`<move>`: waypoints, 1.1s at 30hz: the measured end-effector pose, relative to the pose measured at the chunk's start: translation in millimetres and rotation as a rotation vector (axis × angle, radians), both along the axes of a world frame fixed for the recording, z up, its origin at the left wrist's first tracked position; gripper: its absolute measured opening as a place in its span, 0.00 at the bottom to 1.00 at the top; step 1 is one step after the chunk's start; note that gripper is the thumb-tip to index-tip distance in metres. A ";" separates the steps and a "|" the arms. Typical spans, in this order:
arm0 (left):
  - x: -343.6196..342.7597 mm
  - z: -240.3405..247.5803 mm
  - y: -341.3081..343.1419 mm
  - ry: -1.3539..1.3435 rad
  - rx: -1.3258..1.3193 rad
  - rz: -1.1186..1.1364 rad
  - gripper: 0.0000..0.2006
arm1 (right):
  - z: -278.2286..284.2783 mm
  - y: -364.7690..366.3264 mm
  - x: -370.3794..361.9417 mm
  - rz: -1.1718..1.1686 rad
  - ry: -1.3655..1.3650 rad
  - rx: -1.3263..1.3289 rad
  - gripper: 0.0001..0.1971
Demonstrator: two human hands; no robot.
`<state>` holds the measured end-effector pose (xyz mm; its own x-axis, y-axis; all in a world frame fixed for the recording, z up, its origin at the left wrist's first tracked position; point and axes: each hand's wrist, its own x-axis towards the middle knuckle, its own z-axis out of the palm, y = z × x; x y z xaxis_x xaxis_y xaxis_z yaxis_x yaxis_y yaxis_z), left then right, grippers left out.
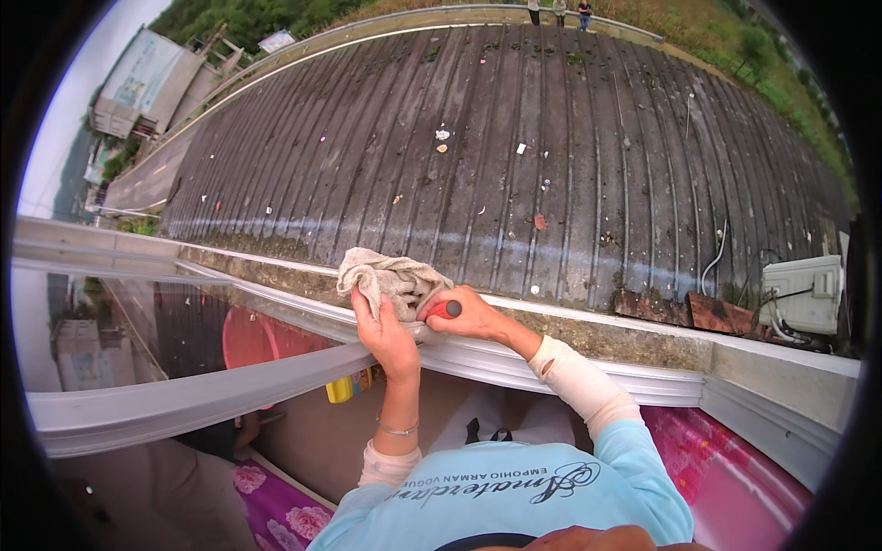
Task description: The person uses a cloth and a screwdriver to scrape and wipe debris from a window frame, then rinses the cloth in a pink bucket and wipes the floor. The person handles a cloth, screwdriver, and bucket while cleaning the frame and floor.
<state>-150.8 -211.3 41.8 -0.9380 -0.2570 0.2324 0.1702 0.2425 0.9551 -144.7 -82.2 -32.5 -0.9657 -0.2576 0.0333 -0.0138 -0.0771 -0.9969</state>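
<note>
A crumpled, dirty off-white cloth (395,274) is bunched over the outer edge of the window sill (597,354). My left hand (386,342) is closed on its near left side, fingers pressed into the folds. To the right, my right hand (480,318) is wrapped round a red handle with a black end (445,310). That handle points up toward me and its other end is hidden by the cloth and fingers, so the kind of tool cannot be told. Both hands are close together at the window track.
A silver window frame (184,399) crosses at left, with a yellow container (349,387) beneath it. Beyond the sill lies a dark corrugated roof (478,165) strewn with litter. A white outdoor unit (801,292) stands at right. Flowered purple fabric (276,516) is at lower left.
</note>
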 end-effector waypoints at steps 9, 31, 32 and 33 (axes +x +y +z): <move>-7.9 0.3 -11.5 -0.004 -0.044 -0.012 0.26 | 16.9 67.0 23.4 -0.140 -0.249 -0.233 0.13; -11.4 -0.2 -1.6 -0.096 0.051 0.054 0.31 | -22.6 -27.8 -6.6 -0.092 0.290 -0.046 0.08; -11.0 4.5 5.3 -0.090 0.140 -0.004 0.30 | -24.5 -31.8 -9.5 -0.116 0.320 -0.102 0.07; -13.8 0.5 1.0 -0.080 0.058 0.005 0.31 | -25.2 -38.6 -9.7 -0.123 0.353 -0.175 0.06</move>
